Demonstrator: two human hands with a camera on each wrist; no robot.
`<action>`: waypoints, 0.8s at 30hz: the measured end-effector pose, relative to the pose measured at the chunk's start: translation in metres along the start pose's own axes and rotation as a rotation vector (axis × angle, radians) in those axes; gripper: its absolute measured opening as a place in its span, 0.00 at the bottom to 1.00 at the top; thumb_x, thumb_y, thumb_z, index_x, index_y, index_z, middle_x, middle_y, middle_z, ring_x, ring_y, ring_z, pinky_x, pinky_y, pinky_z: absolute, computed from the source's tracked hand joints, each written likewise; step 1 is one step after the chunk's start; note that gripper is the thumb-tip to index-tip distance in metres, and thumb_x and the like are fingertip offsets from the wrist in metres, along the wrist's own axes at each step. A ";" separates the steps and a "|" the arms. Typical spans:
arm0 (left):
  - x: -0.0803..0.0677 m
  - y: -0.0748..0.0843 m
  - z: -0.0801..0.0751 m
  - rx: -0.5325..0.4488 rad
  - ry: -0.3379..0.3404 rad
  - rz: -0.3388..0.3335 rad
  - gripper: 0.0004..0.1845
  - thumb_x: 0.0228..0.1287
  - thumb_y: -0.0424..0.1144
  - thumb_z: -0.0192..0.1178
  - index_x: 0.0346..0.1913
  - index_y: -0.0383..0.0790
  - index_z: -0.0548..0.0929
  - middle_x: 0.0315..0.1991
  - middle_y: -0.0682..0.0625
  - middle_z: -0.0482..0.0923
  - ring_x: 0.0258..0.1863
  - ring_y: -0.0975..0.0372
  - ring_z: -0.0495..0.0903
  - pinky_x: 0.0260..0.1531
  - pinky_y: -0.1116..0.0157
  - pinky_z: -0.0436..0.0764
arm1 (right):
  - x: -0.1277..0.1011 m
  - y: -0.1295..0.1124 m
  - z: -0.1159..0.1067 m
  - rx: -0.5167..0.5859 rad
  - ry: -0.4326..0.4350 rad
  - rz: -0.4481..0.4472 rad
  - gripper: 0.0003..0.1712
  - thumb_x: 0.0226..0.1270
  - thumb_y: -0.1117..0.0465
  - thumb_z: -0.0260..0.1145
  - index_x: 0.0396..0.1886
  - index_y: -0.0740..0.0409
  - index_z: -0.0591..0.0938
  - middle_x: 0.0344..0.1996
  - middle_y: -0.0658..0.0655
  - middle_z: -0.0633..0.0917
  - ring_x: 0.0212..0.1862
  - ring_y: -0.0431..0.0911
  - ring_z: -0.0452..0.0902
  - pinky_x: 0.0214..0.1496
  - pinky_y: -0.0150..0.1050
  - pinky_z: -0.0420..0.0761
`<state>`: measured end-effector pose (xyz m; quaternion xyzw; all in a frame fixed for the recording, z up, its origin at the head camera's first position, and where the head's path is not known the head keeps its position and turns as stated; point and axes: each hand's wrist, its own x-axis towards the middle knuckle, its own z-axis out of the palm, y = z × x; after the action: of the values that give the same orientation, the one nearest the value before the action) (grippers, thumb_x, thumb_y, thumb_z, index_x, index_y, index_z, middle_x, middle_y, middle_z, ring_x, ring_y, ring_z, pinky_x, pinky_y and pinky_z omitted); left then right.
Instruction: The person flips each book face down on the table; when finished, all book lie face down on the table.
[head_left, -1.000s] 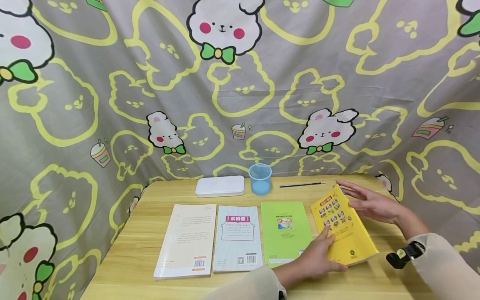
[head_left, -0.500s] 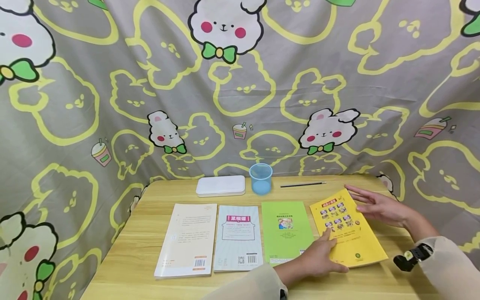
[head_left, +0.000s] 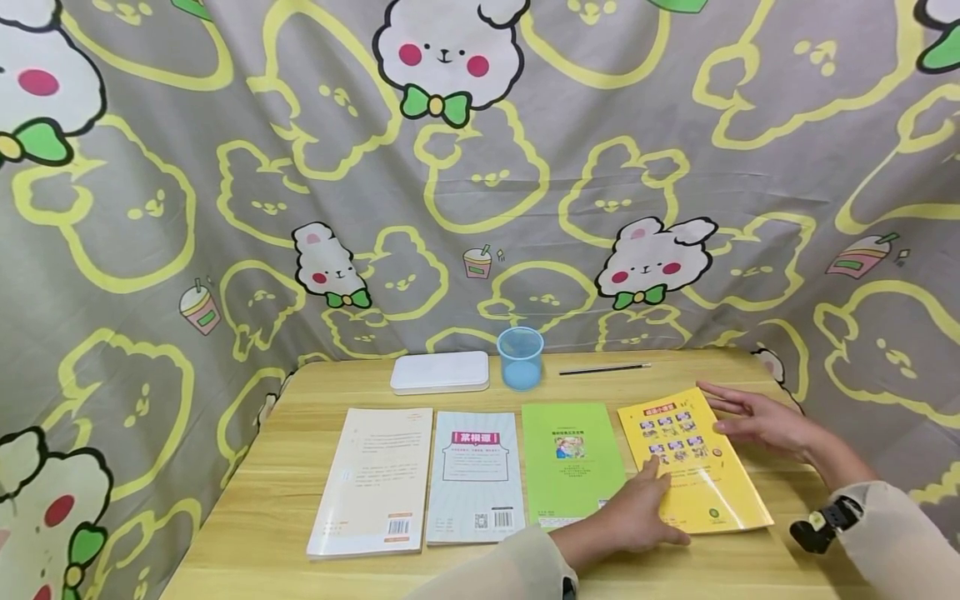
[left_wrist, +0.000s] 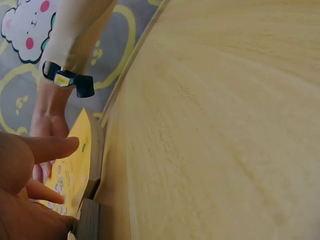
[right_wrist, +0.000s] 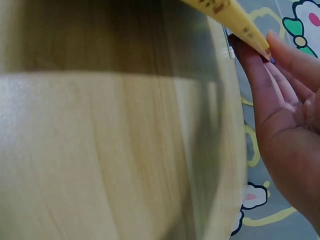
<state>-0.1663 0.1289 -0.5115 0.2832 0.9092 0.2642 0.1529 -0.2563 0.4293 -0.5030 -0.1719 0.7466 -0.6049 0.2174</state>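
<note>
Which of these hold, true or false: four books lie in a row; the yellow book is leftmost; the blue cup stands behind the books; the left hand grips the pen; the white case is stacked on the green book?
1. Four books lie in a row on the table. True.
2. The yellow book is leftmost. False: it is rightmost; the cream book is leftmost.
3. The blue cup stands behind the books. True.
4. The left hand grips the pen. False: its fingers rest on the yellow book; the pen lies untouched at the back, and the right hand is at the yellow book's right edge.
5. The white case is stacked on the green book. False: it lies on the table beside the cup.
</note>
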 end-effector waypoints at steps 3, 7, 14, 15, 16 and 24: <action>0.000 0.000 0.001 0.032 0.008 -0.004 0.49 0.51 0.54 0.79 0.75 0.43 0.71 0.82 0.51 0.52 0.77 0.60 0.62 0.72 0.68 0.68 | 0.001 0.001 0.001 -0.032 0.015 0.011 0.46 0.77 0.68 0.60 0.83 0.66 0.44 0.75 0.84 0.43 0.61 0.28 0.76 0.59 0.37 0.84; 0.001 0.001 0.001 0.074 0.006 0.002 0.49 0.51 0.52 0.80 0.76 0.44 0.70 0.82 0.51 0.51 0.77 0.60 0.64 0.70 0.68 0.70 | 0.002 0.006 0.001 -0.053 0.035 0.036 0.47 0.77 0.67 0.61 0.81 0.73 0.41 0.75 0.85 0.43 0.59 0.26 0.77 0.57 0.37 0.85; -0.002 0.003 0.005 0.180 -0.008 0.035 0.49 0.54 0.49 0.79 0.78 0.45 0.67 0.83 0.51 0.49 0.78 0.64 0.59 0.71 0.72 0.67 | 0.002 0.017 0.004 -0.135 0.063 0.029 0.47 0.76 0.66 0.63 0.79 0.78 0.43 0.73 0.87 0.50 0.56 0.23 0.76 0.54 0.32 0.85; -0.002 0.003 0.006 0.196 -0.008 0.037 0.48 0.55 0.48 0.78 0.78 0.45 0.67 0.83 0.51 0.49 0.79 0.64 0.57 0.71 0.72 0.66 | 0.002 0.018 0.005 -0.148 0.070 0.029 0.47 0.76 0.66 0.63 0.79 0.78 0.44 0.73 0.87 0.52 0.56 0.23 0.75 0.54 0.32 0.85; -0.002 0.003 0.006 0.212 -0.008 0.038 0.48 0.56 0.46 0.78 0.78 0.45 0.66 0.83 0.51 0.49 0.79 0.65 0.56 0.72 0.72 0.65 | 0.002 0.019 0.006 -0.159 0.077 0.031 0.48 0.75 0.65 0.64 0.79 0.78 0.44 0.73 0.87 0.53 0.56 0.22 0.75 0.53 0.32 0.85; -0.006 0.004 0.005 0.264 0.021 0.048 0.44 0.58 0.41 0.75 0.77 0.43 0.68 0.83 0.51 0.51 0.79 0.65 0.56 0.72 0.72 0.63 | 0.004 0.019 0.011 -0.293 0.138 0.040 0.47 0.72 0.65 0.68 0.78 0.78 0.51 0.71 0.87 0.58 0.53 0.22 0.71 0.50 0.28 0.83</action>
<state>-0.1576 0.1301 -0.5131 0.3200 0.9305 0.1486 0.0983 -0.2537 0.4224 -0.5242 -0.1449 0.8432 -0.4956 0.1500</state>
